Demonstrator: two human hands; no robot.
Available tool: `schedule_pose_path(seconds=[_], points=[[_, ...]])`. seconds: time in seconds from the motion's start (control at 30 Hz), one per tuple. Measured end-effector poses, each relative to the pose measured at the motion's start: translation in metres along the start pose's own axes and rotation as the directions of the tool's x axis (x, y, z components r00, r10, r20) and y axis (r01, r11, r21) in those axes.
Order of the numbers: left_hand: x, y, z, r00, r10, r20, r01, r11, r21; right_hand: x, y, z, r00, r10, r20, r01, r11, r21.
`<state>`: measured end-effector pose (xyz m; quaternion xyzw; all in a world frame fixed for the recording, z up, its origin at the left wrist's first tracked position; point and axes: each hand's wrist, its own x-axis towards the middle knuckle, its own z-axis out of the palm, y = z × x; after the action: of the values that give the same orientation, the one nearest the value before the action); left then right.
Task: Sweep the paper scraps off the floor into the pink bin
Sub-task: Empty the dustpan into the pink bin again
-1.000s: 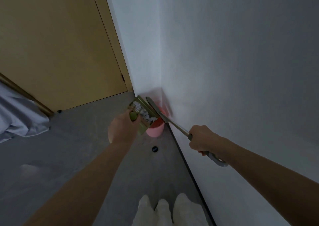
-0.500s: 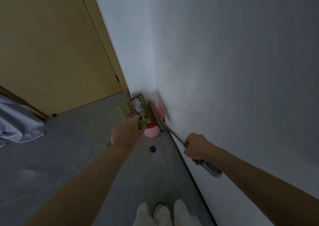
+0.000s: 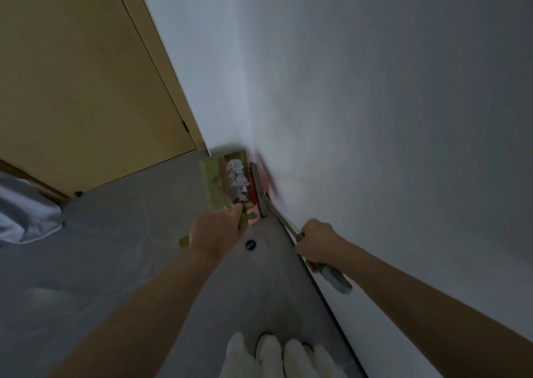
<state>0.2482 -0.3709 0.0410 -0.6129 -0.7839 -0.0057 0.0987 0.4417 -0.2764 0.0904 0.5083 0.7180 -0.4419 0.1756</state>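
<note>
My left hand [image 3: 217,230] grips the handle of a green dustpan [image 3: 215,180], held tilted over the pink bin [image 3: 253,214] in the room's corner. White paper scraps [image 3: 238,180] lie in a heap along the pan's right side, right above the bin. The bin is mostly hidden behind the pan and hand; only a pink-red strip shows. My right hand [image 3: 315,243] grips the grey handle of a broom [image 3: 261,190], whose head sits against the pan's right edge over the bin.
A white wall [image 3: 375,118] runs along the right with a dark skirting line. A wooden door [image 3: 80,89] stands at the left. A small black round thing [image 3: 250,244] lies on the grey floor [image 3: 115,247]. Pale fabric [image 3: 26,213] lies far left. My white-socked feet [image 3: 277,354] show below.
The dustpan has swung further over the bin and tilted more toward it, scraps gathering along its right side. The broom head has come up beside the pan. The view has shifted closer.
</note>
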Motion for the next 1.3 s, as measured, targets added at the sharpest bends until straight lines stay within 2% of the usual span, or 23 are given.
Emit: schedule_pose_path(seconds=[0.27,0.43,0.73,1.03,1.2,1.3], points=[[-0.004,0.001,0.009,0.991,0.133,-0.016,-0.133,0.991,0.019,0.005,-0.015,0.005,0.999,0.028,-0.025,-0.027,1.000,0.013],[-0.008,-0.004,0.019,0.985,0.168,0.044,-0.170,0.984,0.047,0.010,-0.020,0.011,0.999,0.038,-0.023,-0.037,0.998,0.042],[-0.012,-0.007,0.010,0.973,0.220,0.066,-0.224,0.973,0.053,0.011,-0.028,0.018,0.999,0.036,-0.032,-0.035,0.998,0.049],[-0.023,-0.007,-0.002,0.943,0.288,0.169,-0.307,0.946,0.103,0.009,-0.030,0.025,0.998,0.051,-0.033,-0.049,0.997,0.051],[-0.022,0.003,-0.004,0.905,0.367,0.217,-0.388,0.920,0.063,0.006,-0.029,0.027,0.998,0.049,-0.039,-0.047,0.997,0.059],[-0.020,0.014,-0.009,0.885,0.386,0.260,-0.426,0.896,0.121,0.005,-0.026,0.029,0.998,0.052,-0.041,-0.049,0.997,0.060]])
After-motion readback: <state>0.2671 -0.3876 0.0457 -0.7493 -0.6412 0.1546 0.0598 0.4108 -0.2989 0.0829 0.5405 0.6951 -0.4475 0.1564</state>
